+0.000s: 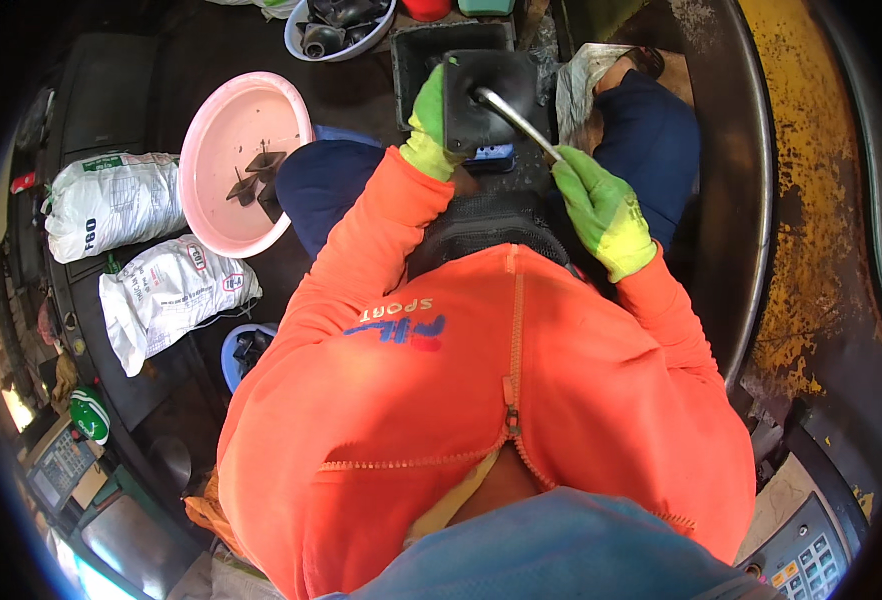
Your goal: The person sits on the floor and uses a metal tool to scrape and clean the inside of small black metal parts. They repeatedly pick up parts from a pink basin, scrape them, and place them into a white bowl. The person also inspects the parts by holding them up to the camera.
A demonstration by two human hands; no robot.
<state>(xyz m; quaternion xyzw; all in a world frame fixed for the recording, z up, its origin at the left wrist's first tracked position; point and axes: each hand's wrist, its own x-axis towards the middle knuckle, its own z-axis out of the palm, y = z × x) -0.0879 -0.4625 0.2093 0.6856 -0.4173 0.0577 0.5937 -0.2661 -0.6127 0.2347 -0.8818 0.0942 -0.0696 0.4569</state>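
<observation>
My left hand (427, 132), in a green and yellow glove, grips the left edge of a black square part (519, 75) with a round hole in its sunken middle. My right hand (603, 212), gloved alike, is closed round the near end of a shiny metal rod (521, 122). The rod slants up and left, and its far tip is at the hole of the part; how deep it goes I cannot tell. Under the part shows a small blue object (491, 158). Behind it stands a black rectangular tub (404, 68).
A pink basin (201, 165) at left holds several dark pointed pieces (259, 178). Beyond is a pale blue bowl (369, 42) of black parts (323, 40). Two white sacks (126, 207) lie far left. A rusty yellow metal panel (786, 200) rises at right.
</observation>
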